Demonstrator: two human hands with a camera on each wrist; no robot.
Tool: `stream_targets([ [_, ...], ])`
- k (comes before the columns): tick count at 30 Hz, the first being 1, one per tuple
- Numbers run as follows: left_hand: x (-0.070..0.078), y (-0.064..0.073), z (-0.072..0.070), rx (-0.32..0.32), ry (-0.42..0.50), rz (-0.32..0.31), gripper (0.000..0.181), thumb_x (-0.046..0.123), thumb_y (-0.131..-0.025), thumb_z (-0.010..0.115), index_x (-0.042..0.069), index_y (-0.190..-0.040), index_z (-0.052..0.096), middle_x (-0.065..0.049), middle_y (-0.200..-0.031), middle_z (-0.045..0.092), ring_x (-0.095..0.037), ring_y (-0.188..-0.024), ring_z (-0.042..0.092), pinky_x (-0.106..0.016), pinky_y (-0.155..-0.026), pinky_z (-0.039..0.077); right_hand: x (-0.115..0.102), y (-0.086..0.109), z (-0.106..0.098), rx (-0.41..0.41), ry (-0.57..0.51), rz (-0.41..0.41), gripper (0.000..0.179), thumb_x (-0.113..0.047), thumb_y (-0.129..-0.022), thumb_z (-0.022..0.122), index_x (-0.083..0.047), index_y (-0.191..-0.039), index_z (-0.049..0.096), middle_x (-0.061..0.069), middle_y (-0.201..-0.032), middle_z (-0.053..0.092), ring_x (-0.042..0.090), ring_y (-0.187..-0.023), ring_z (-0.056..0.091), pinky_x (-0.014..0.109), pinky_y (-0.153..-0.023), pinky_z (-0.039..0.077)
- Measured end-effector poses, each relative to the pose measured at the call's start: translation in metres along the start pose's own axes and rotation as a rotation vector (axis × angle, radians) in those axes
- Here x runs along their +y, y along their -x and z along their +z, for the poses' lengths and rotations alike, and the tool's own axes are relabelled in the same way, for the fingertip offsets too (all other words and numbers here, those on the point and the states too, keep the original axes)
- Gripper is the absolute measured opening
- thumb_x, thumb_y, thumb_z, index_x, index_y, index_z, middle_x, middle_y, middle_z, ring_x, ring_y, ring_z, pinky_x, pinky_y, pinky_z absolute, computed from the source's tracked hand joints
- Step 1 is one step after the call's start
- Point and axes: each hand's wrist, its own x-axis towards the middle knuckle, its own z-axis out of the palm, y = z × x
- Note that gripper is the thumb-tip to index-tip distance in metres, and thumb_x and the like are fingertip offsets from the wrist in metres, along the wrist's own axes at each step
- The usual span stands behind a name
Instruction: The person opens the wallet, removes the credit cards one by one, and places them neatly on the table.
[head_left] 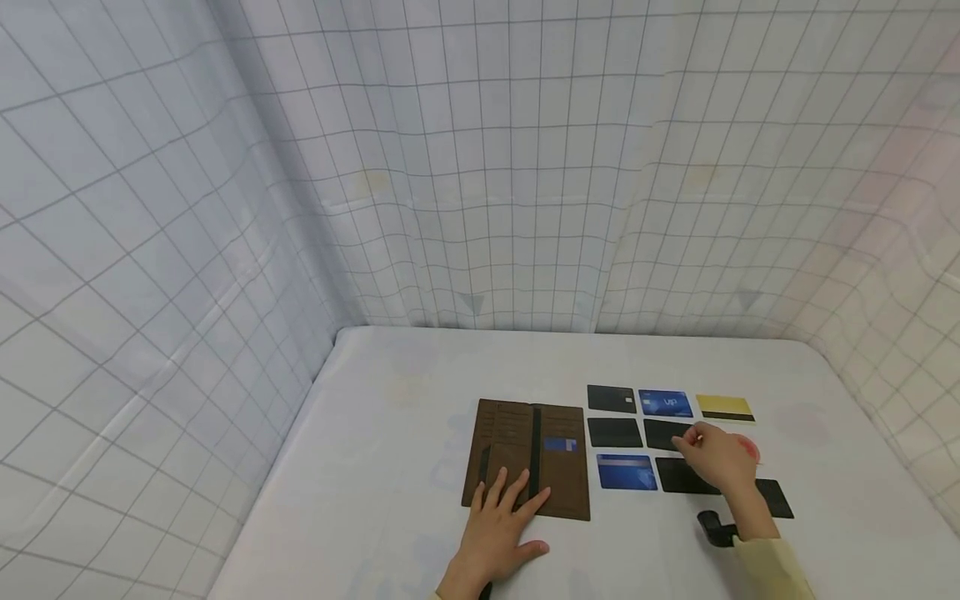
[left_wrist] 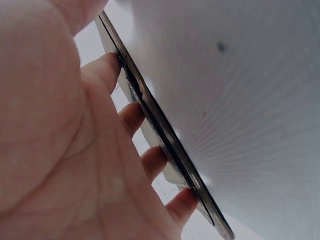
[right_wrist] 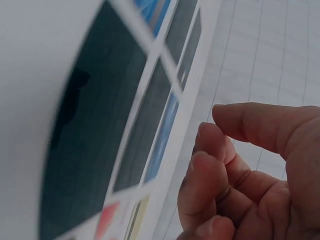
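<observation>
A brown wallet [head_left: 566,492] lies unfolded on the white table, with a blue card [head_left: 560,444] showing in its right side. My left hand [head_left: 495,533] rests on the wallet's lower part, fingers spread and straight. In the left wrist view, the fingertips [left_wrist: 159,160] touch the wallet's edge. Over the laid-out cards hovers my right hand [head_left: 716,457], fingers curled and thumb tip close to the index finger. In the right wrist view, nothing shows between them. Beneath and around it are a black card [head_left: 660,435], a larger black card [head_left: 678,477] and a partly hidden red-and-white card [head_left: 751,450].
Other cards lie in rows right of the wallet: black [head_left: 609,398], blue VIP [head_left: 663,403], gold [head_left: 724,406], black [head_left: 615,432], blue [head_left: 627,472] and black [head_left: 776,500]. A black device [head_left: 716,530] sits at my right wrist. White grid-patterned curtains [head_left: 480,167] surround the table.
</observation>
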Motion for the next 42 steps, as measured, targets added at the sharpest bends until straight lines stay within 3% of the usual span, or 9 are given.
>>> stream_targets([
  [13,0.003,-0.001,-0.003,-0.033,-0.006,-0.021,0.069,0.063,-0.084,0.055,0.037,-0.145,0.036,-0.001,-0.152,0.028,-0.035,-0.139,0.021,-0.061,-0.101,0.024,-0.068,-0.025,0.040,-0.103,-0.017,-0.202,0.020,-0.030,-0.087,0.068,-0.012,-0.082,0.061,0.000,-0.067,0.050,0.017,-0.062,0.047,0.032,-0.055,0.036],
  [22,0.001,-0.001,-0.003,-0.027,-0.001,-0.007,0.067,0.063,-0.085,0.052,0.036,-0.145,0.037,-0.002,-0.152,0.028,-0.036,-0.138,0.022,-0.062,-0.100,0.025,-0.092,-0.036,0.061,-0.187,-0.108,-0.313,0.017,-0.027,-0.083,0.073,-0.015,-0.078,0.062,-0.003,-0.066,0.051,0.014,-0.060,0.047,0.031,-0.053,0.037],
  [33,0.001,0.000,-0.001,-0.032,-0.008,-0.010,0.067,0.064,-0.086,0.049,0.037,-0.145,0.036,-0.001,-0.152,0.028,-0.034,-0.138,0.022,-0.061,-0.100,0.025,-0.099,-0.040,0.074,-0.243,-0.098,-0.269,0.021,-0.027,-0.079,0.077,-0.013,-0.077,0.060,-0.001,-0.067,0.051,0.015,-0.059,0.047,0.030,-0.052,0.038],
  [42,-0.002,-0.002,0.003,0.006,-0.003,0.011,0.066,0.063,-0.086,0.050,0.035,-0.145,0.038,-0.003,-0.152,0.030,-0.036,-0.138,0.023,-0.063,-0.098,0.025,-0.103,-0.044,0.077,-0.269,-0.120,-0.278,0.021,-0.025,-0.081,0.076,-0.011,-0.077,0.061,-0.002,-0.070,0.054,0.015,-0.062,0.048,0.030,-0.055,0.039],
])
